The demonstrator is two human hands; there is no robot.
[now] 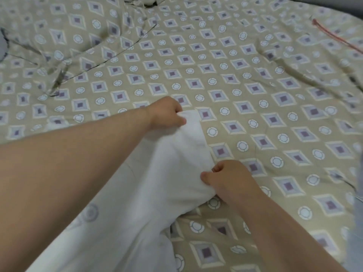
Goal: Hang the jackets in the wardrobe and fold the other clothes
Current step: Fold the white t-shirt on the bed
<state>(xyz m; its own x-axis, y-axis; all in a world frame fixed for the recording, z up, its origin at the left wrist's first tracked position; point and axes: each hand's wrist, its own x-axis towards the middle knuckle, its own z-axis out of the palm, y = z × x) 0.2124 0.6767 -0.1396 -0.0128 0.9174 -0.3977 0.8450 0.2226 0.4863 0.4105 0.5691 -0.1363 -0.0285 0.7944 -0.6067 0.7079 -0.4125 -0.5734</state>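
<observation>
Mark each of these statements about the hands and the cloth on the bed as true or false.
1. Both the left hand and the right hand grip the white garment. True.
2. The garment lies on a plain blue sheet. False: the bedsheet is beige, printed with diamonds and circles.
3. The left hand holds the garment farther from the camera than the right hand does. True.
4. The right hand holds a hanger. False: it pinches only the garment's edge.
5. A pink cord lies at the bed's upper right. True.
</observation>
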